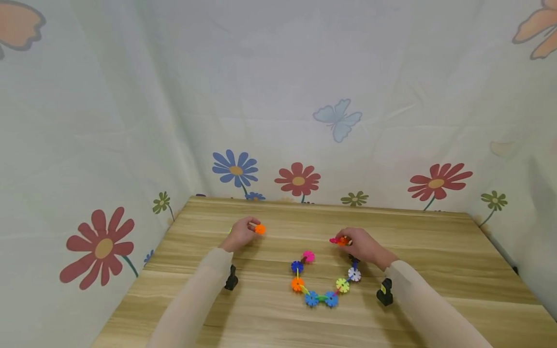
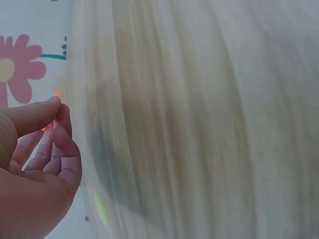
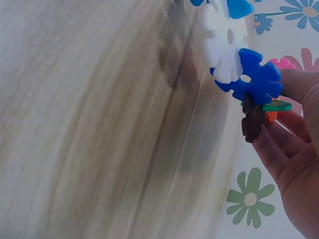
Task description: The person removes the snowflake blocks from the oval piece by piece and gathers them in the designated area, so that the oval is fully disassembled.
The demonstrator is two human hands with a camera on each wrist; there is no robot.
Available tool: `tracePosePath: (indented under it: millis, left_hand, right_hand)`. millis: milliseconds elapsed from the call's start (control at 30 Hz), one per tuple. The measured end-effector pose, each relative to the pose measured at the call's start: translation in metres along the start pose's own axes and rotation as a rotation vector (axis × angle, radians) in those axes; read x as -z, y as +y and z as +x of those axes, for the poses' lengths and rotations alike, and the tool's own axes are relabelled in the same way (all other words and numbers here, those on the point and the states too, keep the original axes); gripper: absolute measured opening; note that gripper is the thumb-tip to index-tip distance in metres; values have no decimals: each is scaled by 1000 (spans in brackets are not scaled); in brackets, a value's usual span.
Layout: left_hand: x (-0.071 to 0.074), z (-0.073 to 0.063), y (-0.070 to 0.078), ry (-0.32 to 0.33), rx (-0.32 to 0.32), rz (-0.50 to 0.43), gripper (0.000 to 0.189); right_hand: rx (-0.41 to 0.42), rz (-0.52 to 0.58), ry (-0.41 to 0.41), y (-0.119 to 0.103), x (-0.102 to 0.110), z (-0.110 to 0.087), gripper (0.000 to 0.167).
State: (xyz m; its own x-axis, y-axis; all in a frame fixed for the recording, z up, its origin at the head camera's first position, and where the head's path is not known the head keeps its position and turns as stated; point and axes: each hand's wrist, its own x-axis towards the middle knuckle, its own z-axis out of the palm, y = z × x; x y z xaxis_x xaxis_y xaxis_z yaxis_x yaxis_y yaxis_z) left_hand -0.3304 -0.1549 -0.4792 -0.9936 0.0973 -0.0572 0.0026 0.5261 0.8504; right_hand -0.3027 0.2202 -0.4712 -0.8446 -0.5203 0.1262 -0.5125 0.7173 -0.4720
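In the head view my left hand [image 1: 241, 233] pinches an orange snowflake disc [image 1: 259, 229] between thumb and fingertips, over the left part of the table. The left wrist view shows only a sliver of that disc behind the thumb. My right hand [image 1: 360, 244] grips the end of a chain of interlocked snowflake discs, where orange and pink discs [image 1: 334, 240] stick out past the fingers. A blue disc [image 3: 259, 79], a dark brown one [image 3: 252, 119] and a white one [image 3: 224, 45] hang close by it. The chain curves through light blue discs [image 1: 311, 298] to a pink disc [image 1: 308, 256].
A wood-grain table [image 1: 270, 328] lies under both hands. One yellow-green disc [image 2: 101, 206] lies near the left hand, mostly hidden behind it in the head view. White curtains with printed flowers [image 1: 298, 181] stand along the back and sides. Black camera mounts [image 1: 385, 292] are on both wrists.
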Motion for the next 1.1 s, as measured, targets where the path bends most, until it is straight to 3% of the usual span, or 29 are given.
tracePosePath:
  millis: [433, 700, 1100]
  left_hand:
    - [6, -2, -10, 16, 10, 93, 33]
    - [7, -2, -12, 31, 39, 82, 37]
    - [8, 1, -11, 69, 17, 160, 39]
  right_hand:
    - [10, 4, 1, -3, 2, 0, 20]
    - [10, 3, -1, -3, 2, 1, 20]
    - [25, 7, 13, 1, 0, 0, 21]
